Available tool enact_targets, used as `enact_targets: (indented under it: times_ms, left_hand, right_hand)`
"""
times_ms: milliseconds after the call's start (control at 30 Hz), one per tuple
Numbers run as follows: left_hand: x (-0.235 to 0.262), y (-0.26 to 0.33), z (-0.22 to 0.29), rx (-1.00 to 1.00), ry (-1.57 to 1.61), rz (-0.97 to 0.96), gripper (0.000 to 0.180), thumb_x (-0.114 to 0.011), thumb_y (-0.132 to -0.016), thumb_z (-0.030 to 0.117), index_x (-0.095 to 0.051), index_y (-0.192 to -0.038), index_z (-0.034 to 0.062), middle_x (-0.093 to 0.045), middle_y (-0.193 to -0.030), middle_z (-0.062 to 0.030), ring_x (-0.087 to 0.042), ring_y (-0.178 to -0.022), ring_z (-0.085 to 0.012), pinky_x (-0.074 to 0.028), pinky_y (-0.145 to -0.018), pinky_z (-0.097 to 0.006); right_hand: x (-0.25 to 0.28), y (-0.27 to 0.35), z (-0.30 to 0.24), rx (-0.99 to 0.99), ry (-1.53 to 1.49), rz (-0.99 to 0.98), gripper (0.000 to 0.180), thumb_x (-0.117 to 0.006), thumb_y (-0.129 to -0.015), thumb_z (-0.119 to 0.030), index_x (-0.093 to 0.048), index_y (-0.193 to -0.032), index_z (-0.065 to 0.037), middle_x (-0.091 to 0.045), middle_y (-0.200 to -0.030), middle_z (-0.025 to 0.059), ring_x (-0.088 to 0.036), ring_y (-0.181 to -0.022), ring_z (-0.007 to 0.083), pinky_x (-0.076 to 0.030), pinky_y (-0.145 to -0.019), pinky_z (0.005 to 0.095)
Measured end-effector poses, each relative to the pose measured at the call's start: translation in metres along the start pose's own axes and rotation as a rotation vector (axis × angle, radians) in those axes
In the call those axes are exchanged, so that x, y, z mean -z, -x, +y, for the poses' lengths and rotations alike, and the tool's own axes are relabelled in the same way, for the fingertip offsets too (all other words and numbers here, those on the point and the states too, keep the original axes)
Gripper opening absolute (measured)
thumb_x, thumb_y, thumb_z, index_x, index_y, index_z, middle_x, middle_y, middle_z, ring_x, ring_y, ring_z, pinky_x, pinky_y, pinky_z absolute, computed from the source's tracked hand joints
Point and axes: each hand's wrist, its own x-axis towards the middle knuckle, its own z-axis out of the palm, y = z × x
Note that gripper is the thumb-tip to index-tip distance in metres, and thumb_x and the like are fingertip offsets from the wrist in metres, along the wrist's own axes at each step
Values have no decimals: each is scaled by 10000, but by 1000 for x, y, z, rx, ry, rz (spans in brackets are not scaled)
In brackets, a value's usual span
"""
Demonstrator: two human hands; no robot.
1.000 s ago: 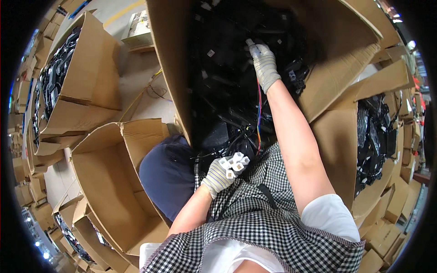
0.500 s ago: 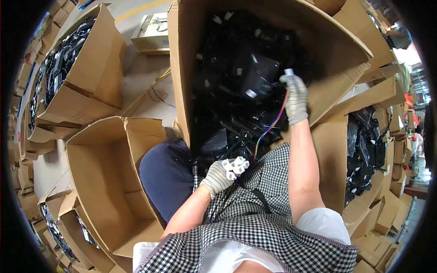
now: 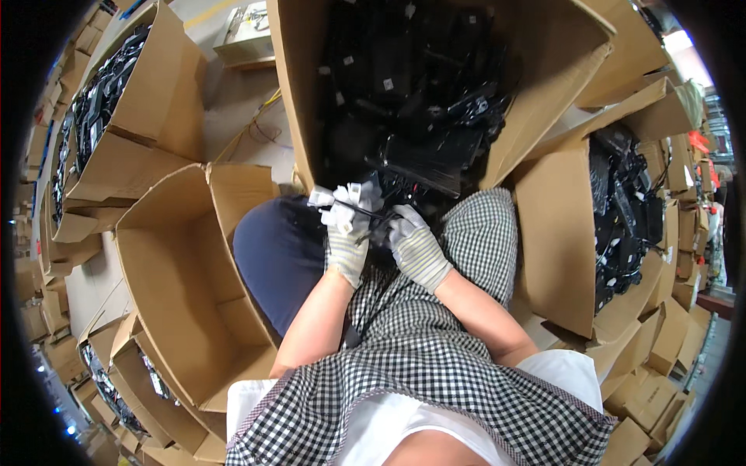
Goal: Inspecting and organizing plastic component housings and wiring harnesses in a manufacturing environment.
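Observation:
My left hand [image 3: 348,255], in a striped knit glove, is closed around a bunch of white plastic connectors [image 3: 340,205] above my lap. A black strand crosses the bunch. My right hand [image 3: 420,248], gloved alike, is close beside it with fingers bent round dark cables [image 3: 380,226]; its fingertips are partly hidden and blurred. Just beyond both hands stands a large cardboard box [image 3: 536,101] with many black electronic parts [image 3: 435,159] in it, some bearing small white labels.
An open cardboard box [image 3: 175,256] with nothing visible inside stands at my left. Farther left, another box [image 3: 163,101] holds black parts. At the right, a box [image 3: 553,241] sits beside more black parts [image 3: 622,210]. A pale metal case [image 3: 247,39] lies on the floor beyond.
My right hand has come back from inside the large box to beside my left. The white connectors have risen leftward with my left hand. The view has shifted slightly.

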Motion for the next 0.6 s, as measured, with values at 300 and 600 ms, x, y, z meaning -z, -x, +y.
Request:
enact_targets:
  times_ms: [300,600]
  left_hand:
    - [-3,4,17,-260,-384,-6,594,-583,-881,484,-503,-1194,-14,-632,-1002,-100,-613,-801,-151,-501,-753,-288]
    - [-6,11,23,-81,-687,-106,469,-545,-914,437,-622,-1054,-4,-552,-694,-23,-518,-612,-106,-423,-593,-264]
  right_hand:
    - [-14,15,6,11,56,-400,156,-554,-687,-77,-669,-783,-33,-616,-900,122,-547,-956,296,-477,-842,369]
    - [102,-32,-15,-1021,-1191,-155,374,-553,-926,-387,-644,-839,-35,-551,-631,6,-476,-476,70,-376,-471,212]
